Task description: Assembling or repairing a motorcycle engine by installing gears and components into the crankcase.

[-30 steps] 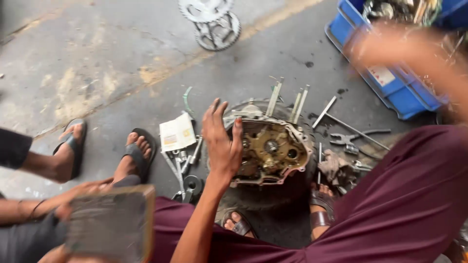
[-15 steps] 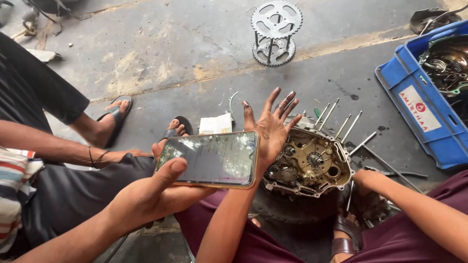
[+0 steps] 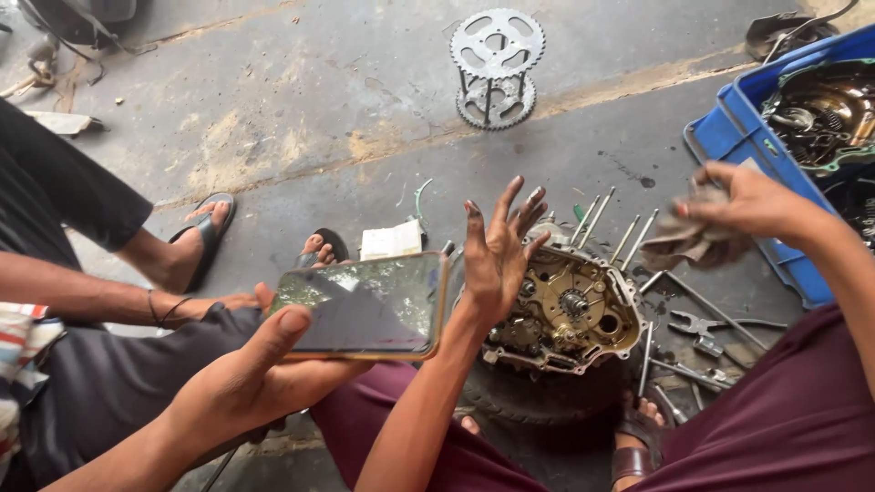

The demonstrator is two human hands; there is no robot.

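A crumpled grey rag (image 3: 685,239) sits bunched in the right hand (image 3: 743,202), seemingly grease-stained.

Engine case (image 3: 570,314): left edge hidden behind left hand (image 3: 497,255) | blue crate (image 3: 743,137): cut off by right edge, contents too jumbled to tell | rag (image 3: 684,239): partly covered by right hand (image 3: 743,200) | phone (image 3: 365,305): screen only reflections, lower edge hidden by a co-worker's hand (image 3: 246,383) | dark object (image 3: 73,18): cut off at top-left.
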